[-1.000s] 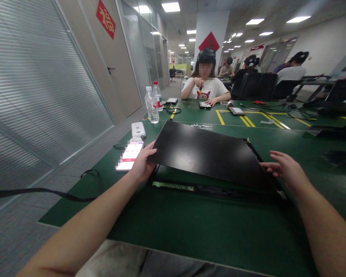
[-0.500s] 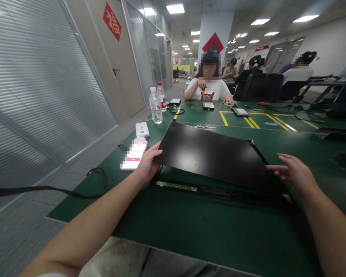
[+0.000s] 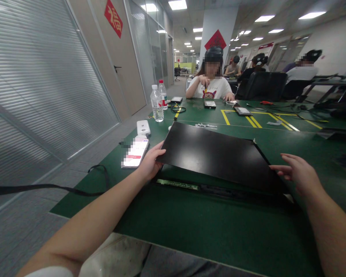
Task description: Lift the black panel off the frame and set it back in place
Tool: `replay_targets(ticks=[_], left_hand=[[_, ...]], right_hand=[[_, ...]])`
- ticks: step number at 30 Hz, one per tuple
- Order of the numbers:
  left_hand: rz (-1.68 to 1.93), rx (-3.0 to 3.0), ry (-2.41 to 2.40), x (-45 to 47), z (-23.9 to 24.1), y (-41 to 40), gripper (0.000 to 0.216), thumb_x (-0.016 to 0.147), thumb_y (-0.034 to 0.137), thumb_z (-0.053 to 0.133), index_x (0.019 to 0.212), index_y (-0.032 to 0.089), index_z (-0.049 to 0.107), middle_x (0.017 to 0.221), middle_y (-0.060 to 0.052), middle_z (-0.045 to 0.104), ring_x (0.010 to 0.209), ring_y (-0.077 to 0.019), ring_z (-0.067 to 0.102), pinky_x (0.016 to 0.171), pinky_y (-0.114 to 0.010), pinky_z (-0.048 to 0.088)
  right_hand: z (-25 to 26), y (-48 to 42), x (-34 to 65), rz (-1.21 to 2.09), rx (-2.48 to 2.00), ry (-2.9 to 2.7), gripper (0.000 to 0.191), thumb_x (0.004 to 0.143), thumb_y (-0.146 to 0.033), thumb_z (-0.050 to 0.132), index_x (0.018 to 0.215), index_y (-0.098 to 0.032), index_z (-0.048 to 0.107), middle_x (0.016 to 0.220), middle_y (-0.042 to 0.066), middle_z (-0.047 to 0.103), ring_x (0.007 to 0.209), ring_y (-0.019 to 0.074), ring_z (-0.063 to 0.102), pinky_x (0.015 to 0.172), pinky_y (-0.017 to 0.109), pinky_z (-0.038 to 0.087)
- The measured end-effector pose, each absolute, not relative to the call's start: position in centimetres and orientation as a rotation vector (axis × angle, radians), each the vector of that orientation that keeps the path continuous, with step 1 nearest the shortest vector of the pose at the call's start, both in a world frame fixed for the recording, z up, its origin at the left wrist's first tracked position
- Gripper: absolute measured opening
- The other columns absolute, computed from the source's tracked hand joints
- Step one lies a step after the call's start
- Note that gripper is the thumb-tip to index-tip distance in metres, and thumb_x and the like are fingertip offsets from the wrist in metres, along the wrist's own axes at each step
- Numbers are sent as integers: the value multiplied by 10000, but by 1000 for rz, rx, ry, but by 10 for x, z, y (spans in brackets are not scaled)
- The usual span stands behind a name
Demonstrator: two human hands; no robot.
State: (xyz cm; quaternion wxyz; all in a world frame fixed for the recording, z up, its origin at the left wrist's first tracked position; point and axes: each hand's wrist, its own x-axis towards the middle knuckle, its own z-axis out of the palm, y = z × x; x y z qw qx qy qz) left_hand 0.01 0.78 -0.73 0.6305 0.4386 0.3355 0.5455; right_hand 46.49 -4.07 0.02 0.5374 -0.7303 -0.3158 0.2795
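A glossy black sheet, apparently a screen panel (image 3: 213, 154), lies tilted above a dark frame on the green table. My left hand (image 3: 151, 163) grips its left edge, thumb on top and fingers underneath. My right hand (image 3: 301, 173) is beside the right edge, fingers apart and stretched out, with a fingertip at or very near the panel's edge. Along the near side, below the panel, shows a narrow green circuit board (image 3: 177, 184) in the dark frame (image 3: 227, 192). What lies under the panel is hidden.
Left of the panel are a lit phone (image 3: 135, 153), a white device (image 3: 143, 127) and two bottles (image 3: 157, 105). A black strap (image 3: 60, 189) hangs over the table's left edge. Across the table (image 3: 204, 238), a person holds a screwdriver-like tool over a hard drive (image 3: 210, 104).
The view has shifted slightly. Both hands and the panel keep nearly the same positions relative to each other.
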Motion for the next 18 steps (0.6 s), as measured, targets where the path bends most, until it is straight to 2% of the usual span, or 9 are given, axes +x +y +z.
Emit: replay_targets(ticks=[4,12,18], left_hand=[[1248,987,760,2,-6,7,798,743,247,806,1527,184,674,1310,-126,808,1139,-359,752,919,-432,628],[1237,986,756,-1,-10,9,752,756,258,819,1496,195,703,1324,-121,806,1165,-358,749,920,-420,623],[1233,977,751,0,-12,11,747,764,247,792,1504,208,698,1343,-116,801,1217,-367,733,984,-446,592]], right_hand=[[2,-41,463,661,-1757,-749,399,726,-354,692,1101,-225,648,679,90,741,541,178,591,450,217,367],[1,-42,462,611,-1792,-823,418,704,-415,703,1076,-228,664,720,102,760,564,186,602,462,237,386],[1,-43,463,592,-1845,-854,466,710,-449,697,1119,-228,675,745,98,773,594,191,615,490,257,405]])
